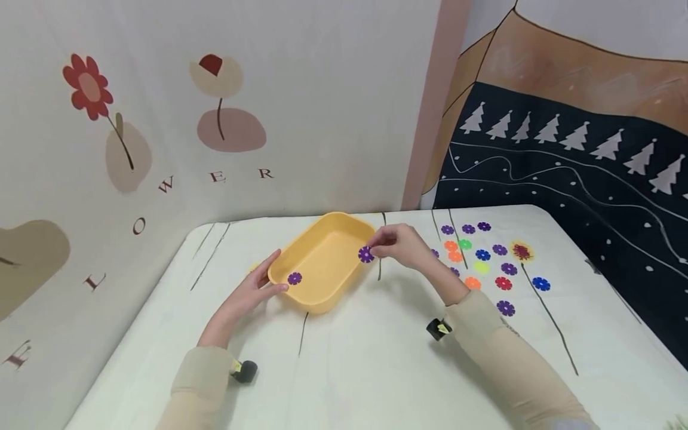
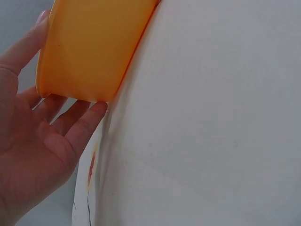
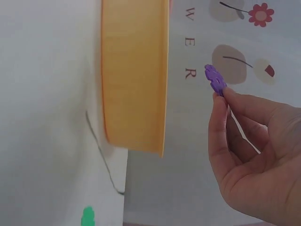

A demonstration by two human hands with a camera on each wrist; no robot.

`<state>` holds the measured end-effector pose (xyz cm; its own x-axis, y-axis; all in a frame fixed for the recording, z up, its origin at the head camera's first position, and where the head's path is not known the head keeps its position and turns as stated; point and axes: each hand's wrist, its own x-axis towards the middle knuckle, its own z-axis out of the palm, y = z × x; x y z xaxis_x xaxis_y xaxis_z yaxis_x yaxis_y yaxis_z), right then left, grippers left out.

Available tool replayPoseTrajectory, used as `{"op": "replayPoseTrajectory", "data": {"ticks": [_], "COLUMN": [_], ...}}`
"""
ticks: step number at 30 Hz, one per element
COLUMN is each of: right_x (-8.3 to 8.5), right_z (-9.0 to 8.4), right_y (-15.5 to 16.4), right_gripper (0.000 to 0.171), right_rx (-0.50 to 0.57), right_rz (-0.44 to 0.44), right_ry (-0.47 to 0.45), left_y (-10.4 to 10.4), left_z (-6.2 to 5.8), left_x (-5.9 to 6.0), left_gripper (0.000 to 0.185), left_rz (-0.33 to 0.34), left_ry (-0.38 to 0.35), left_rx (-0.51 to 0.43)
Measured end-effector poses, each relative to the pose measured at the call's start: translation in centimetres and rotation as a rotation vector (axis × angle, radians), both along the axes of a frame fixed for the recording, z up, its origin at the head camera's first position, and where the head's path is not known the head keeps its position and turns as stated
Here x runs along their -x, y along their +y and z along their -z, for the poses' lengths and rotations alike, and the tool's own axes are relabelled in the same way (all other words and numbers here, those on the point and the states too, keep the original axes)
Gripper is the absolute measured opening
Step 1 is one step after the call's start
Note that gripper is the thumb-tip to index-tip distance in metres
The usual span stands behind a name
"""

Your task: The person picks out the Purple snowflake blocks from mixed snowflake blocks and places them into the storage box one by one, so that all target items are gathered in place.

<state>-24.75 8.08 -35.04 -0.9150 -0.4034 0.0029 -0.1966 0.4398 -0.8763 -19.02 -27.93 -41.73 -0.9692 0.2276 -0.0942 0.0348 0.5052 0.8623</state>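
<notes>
A yellow plastic tub (image 1: pixel 328 257) stands on the white-covered table, with one purple flower-shaped disc (image 1: pixel 294 278) inside near its left end. My left hand (image 1: pixel 254 291) holds that end, thumb at the rim and fingertips under the bottom edge, as the left wrist view shows at the tub's end wall (image 2: pixel 89 52). Between thumb and fingertips my right hand (image 1: pixel 400 245) pinches another purple flower disc (image 1: pixel 366 254) by its edge, at the tub's right side. In the right wrist view this pinched disc (image 3: pixel 215 80) is up beyond the level of the tub's rim.
Several flower discs lie spread on the table to the right, among them a red one (image 1: pixel 503 283), a blue one (image 1: pixel 541 283) and a green one (image 1: pixel 464 244). Something yellow (image 1: pixel 254 268) shows behind the left hand. Printed cloth walls (image 1: pixel 322 119) stand behind the table.
</notes>
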Motion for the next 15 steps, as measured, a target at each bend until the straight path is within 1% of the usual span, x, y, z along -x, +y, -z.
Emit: {"op": "replayPoseTrajectory", "data": {"ticks": [4, 6, 12, 15], "right_x": [0.4, 0.5, 1.2, 1.6], "right_z": [-0.3, -0.1, 0.7, 0.8], "right_y": [-1.7, -2.6, -4.8, -5.9], "right_gripper": [0.012, 0.012, 0.011, 0.011], "right_rx": [0.045, 0.05, 0.089, 0.11], "right_rz": [0.008, 0.006, 0.007, -0.004], "right_ry": [0.011, 0.008, 0.002, 0.007], "left_y": [-0.1, -0.2, -0.1, -0.1], "left_z": [-0.3, -0.3, -0.1, -0.1], "left_x": [0.3, 0.2, -0.1, 0.1], "left_gripper": [0.088, 0.089, 0.088, 0.088], "left_rz": [0.001, 0.011, 0.006, 0.003], "left_ry": [0.007, 0.003, -0.001, 0.002], "left_rx": [-0.013, -0.011, -0.012, -0.011]}}
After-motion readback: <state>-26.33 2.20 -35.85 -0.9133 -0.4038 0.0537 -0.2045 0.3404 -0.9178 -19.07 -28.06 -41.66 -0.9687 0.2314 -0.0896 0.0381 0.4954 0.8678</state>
